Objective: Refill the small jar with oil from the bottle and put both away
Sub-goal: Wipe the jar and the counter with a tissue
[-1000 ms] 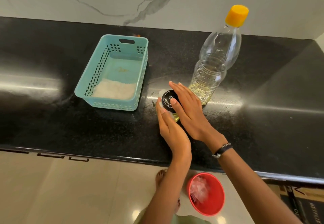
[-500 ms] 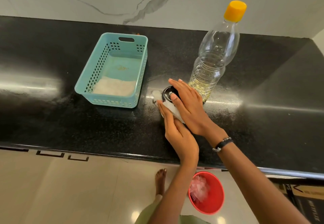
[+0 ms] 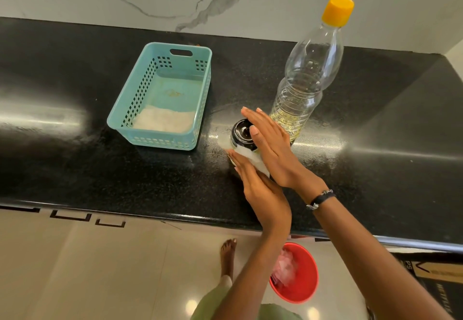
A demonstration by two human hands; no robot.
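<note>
On the black speckled stone desk [image 3: 75,164] stands the small glass jar with a black screw lid [image 3: 241,135], just in front of the tall clear plastic bottle with a yellow cap [image 3: 307,79], which is upright and holds a little yellow oil at its base. The right hand [image 3: 273,151] reaches in from the lower right, its forearm crossing the desk edge; its fingers [image 3: 253,116] lie straight and flat over the lid, palm down. The left hand [image 3: 260,194] comes from below, palm turned toward the jar, its straight fingers [image 3: 238,159] pressing a white cloth or tissue [image 3: 253,160] against the jar's near side. Neither hand curls round the jar. A black beaded bracelet [image 3: 320,199] circles the right wrist. To the left, apart from the jar, sits a light blue perforated plastic basket [image 3: 200,99] with a white cloth in it. A red plastic bucket [image 3: 304,292] stands on the tiled floor below.
</note>
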